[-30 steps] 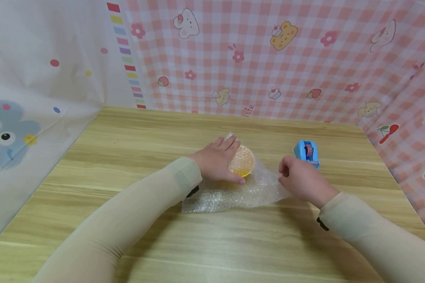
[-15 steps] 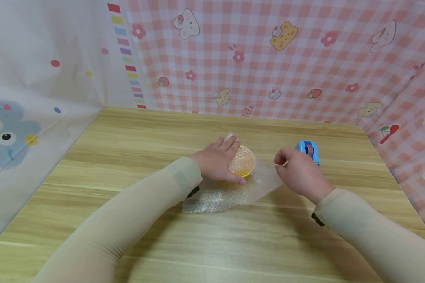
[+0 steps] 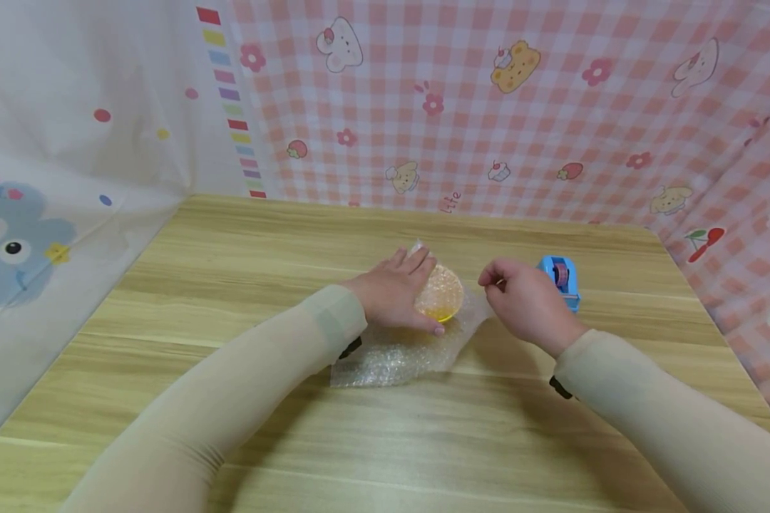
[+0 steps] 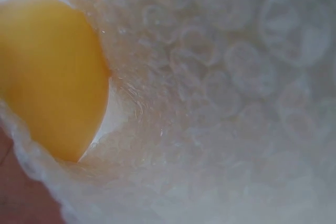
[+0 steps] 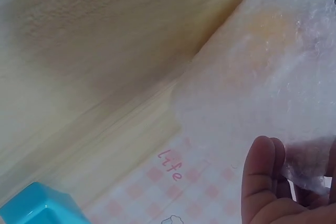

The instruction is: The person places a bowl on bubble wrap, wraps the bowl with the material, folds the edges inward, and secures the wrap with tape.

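Bubble wrap (image 3: 391, 362) lies over and around a round yellow object (image 3: 440, 293), which looks like a bowl or cup; most of it is covered. My left hand (image 3: 391, 291) rests on the wrapped object with its fingers spread fairly straight. In the left wrist view, the smooth yellow surface (image 4: 55, 77) shows inside the bubble wrap (image 4: 210, 103). My right hand (image 3: 526, 303) pinches the right edge of the wrap and holds it up off the table. The right wrist view shows the fingers (image 5: 260, 174) gripping the gathered edge of the wrap (image 5: 247, 87).
A blue tape dispenser (image 3: 567, 285) with a pink roll stands just behind my right hand. Pale wood tabletop (image 3: 385, 449) extends around the wrap. A pink checked cloth (image 3: 462, 128) hangs at the back, and a white printed cloth (image 3: 103, 92) at the left.
My right hand has moved left and a little away from me, drawing the wrap's right edge up toward the yellow object. The left hand has stayed in place.
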`<action>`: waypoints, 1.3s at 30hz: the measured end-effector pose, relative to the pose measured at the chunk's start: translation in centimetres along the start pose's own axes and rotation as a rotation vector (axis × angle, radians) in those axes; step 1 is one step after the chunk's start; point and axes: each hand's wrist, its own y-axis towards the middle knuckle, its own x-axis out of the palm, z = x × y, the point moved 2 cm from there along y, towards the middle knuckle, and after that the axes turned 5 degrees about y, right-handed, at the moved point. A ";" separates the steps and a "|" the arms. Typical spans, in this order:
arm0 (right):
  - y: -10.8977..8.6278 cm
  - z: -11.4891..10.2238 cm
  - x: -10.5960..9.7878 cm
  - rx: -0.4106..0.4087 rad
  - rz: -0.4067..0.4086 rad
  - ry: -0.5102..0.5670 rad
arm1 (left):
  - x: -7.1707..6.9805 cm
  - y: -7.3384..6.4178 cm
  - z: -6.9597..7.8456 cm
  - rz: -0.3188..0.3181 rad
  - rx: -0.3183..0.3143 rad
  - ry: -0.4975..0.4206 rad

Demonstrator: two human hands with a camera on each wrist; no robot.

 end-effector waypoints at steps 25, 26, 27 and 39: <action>2.2 -1.1 1.4 -0.007 -0.093 0.087 | -0.1 0.0 -0.1 -0.011 0.042 0.012; 2.3 -1.1 1.5 -0.014 -0.096 0.090 | -0.1 0.0 -0.1 -0.012 0.043 0.009; 2.4 -1.1 1.6 -0.018 -0.096 0.091 | -0.1 0.0 -0.1 -0.013 0.044 0.004; 2.9 -1.3 3.5 -0.115 -0.121 0.017 | 0.0 0.1 -0.6 -0.009 0.071 -0.065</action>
